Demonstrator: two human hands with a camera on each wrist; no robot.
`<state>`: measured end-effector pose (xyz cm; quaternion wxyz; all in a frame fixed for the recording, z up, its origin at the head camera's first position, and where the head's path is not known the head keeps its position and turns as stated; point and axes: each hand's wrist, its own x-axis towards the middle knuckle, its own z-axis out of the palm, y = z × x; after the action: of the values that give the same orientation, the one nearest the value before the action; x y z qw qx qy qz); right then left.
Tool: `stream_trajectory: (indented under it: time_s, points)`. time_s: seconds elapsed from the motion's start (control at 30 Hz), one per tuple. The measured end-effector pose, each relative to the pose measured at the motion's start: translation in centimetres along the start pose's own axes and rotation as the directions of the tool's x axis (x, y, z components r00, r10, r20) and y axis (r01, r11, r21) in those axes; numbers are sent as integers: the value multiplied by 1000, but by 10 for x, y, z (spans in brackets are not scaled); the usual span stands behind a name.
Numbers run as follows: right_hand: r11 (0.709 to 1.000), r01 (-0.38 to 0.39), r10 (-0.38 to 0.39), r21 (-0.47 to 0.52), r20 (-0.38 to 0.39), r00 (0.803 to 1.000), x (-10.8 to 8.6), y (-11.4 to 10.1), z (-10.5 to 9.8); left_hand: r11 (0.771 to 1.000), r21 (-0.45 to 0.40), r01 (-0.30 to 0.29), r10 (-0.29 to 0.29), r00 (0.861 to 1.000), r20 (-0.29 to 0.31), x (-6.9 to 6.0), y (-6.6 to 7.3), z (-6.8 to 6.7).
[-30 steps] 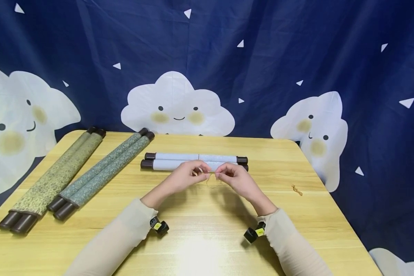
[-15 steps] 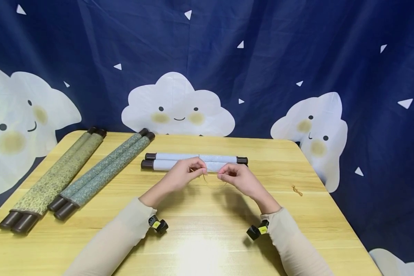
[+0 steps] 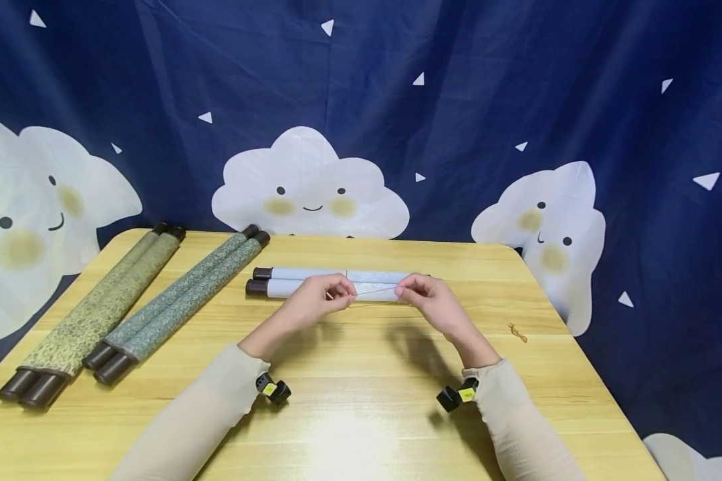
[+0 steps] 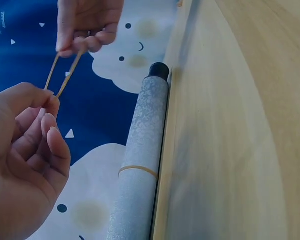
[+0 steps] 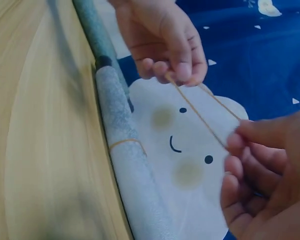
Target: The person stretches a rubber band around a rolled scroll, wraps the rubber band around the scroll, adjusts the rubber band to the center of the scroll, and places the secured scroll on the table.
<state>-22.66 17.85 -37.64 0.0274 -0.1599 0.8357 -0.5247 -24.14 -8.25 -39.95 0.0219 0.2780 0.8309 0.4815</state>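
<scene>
A thin tan rubber band is stretched as a loop between my two hands, its two strands apart in both wrist views. My left hand pinches one end with thumb and fingertips. The other end is pinched by my right hand. Both hands are raised at the near side of a pale blue scroll, rolled from both ends into two parallel rolls with dark end knobs. Around the scroll's middle runs another tan band. In the head view my right hand hides most of the scroll's right end.
A green patterned scroll and a yellow-green one lie slanted on the left of the wooden table. A loose tan band lies crumpled at the right. Behind the table hangs a dark blue cloud-print curtain.
My hands have moved apart, the right one mostly rightward and slightly upward. The band between them has gone from slack, with hanging strands, to drawn out. The scrolls have stayed in place.
</scene>
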Motion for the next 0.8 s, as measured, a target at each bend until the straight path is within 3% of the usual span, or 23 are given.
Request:
stream_trajectory:
  time_s: [0.13,0.4,0.67,0.73,0.8]
  points:
    - [987,-5,25,163,-117,993,2,-1,-2,1000,16,11,-11,999,52,0,0,1]
    - [906,58,57,419,-257,965,3,-3,-8,999,40,-7,3,995,101,-1,-2,3]
    - [865,152,79,479,-429,900,3,-6,-11,997,65,-29,21,993,114,-1,-6,3]
    - [879,143,72,455,-423,903,4,-6,-10,997,70,-28,20,994,111,-1,-6,3]
    - [913,105,57,394,-378,924,3,-6,-8,997,74,-20,13,995,96,-1,-5,3]
